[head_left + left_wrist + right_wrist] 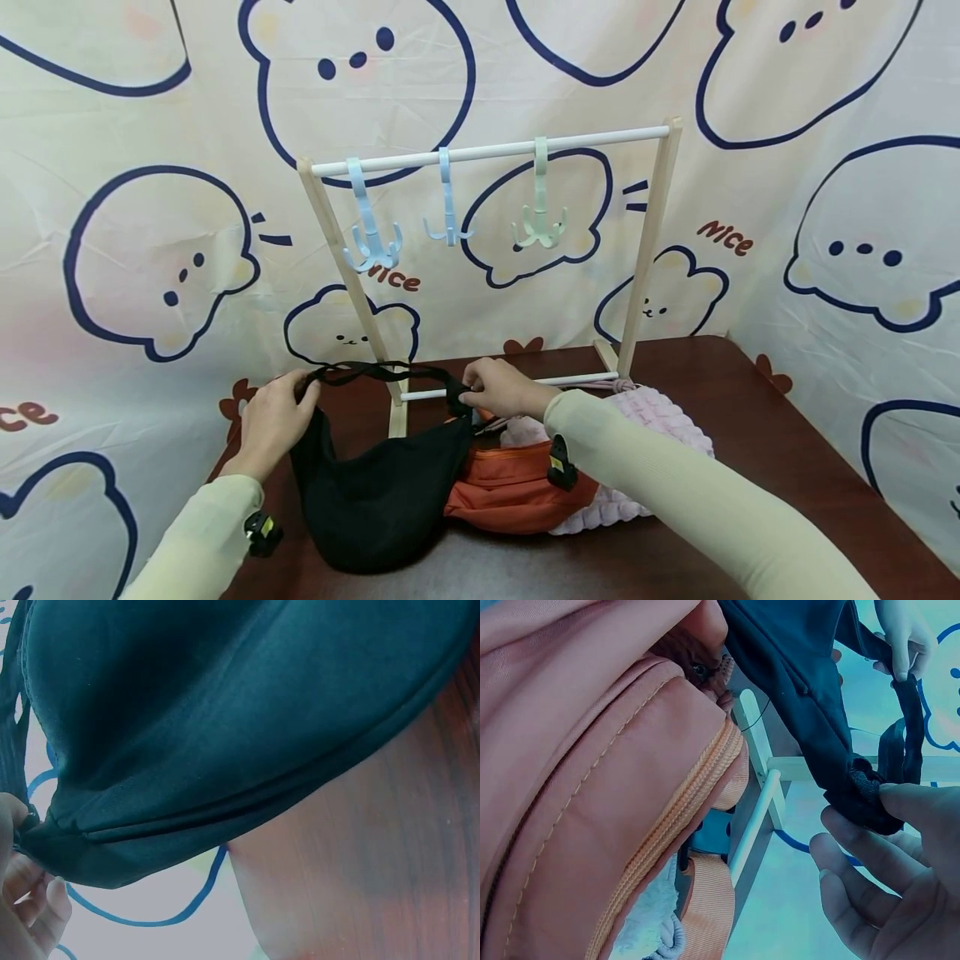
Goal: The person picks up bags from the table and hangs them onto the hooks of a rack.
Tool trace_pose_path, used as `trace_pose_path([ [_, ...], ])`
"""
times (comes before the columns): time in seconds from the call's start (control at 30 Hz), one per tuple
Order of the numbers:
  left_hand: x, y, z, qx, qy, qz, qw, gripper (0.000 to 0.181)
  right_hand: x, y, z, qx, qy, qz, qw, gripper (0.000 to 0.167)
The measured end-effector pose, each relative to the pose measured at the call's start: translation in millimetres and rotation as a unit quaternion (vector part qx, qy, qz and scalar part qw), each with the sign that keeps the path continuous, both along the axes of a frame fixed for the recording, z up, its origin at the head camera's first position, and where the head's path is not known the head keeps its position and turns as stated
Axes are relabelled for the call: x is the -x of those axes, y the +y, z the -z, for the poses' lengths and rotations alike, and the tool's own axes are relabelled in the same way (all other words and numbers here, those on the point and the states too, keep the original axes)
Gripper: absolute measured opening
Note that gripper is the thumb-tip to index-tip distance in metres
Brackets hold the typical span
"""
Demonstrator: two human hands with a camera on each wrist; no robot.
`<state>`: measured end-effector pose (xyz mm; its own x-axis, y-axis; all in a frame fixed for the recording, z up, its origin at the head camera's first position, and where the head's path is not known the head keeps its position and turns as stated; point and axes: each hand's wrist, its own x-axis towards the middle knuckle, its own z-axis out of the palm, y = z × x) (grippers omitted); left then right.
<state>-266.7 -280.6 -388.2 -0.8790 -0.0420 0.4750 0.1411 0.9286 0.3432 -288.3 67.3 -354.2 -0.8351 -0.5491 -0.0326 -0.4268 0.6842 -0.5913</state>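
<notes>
A black fabric bag (378,492) hangs by its two upper corners between my hands, its strap (375,371) looping across behind. At the bag's left corner, my left hand (273,417) pinches the cloth where the strap joins; the left wrist view shows the thumb and fingers on that corner (45,838). My right hand (506,387) pinches the other strap end between thumb and forefinger, and the right wrist view shows the gathered black end (866,802) in those fingers. Right of the black bag lies an orange-red bag (517,492) with a zipper (667,832).
A wooden rack (652,250) with white bars stands at the back of the brown table (780,467). From its top bar hang two blue hooks (367,225) and one green hook (540,204). A pale pink puffy bag (667,417) lies behind the orange-red one. A bear-patterned cloth (150,250) surrounds the table.
</notes>
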Motion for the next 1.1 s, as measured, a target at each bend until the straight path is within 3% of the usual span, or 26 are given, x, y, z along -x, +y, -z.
trace_pose_path([
  [0.6,-3.9,4.2,-11.2,-0.012,0.039,0.003,0.9992,0.016,-5.8,1.2,-8.1,0.014,-0.003,0.007,0.9999,0.013],
  [1.1,-9.8,6.9,-18.5,-0.011,0.044,0.013,0.9989,0.022,-9.4,0.2,-10.5,0.023,0.011,0.009,0.9996,0.013],
])
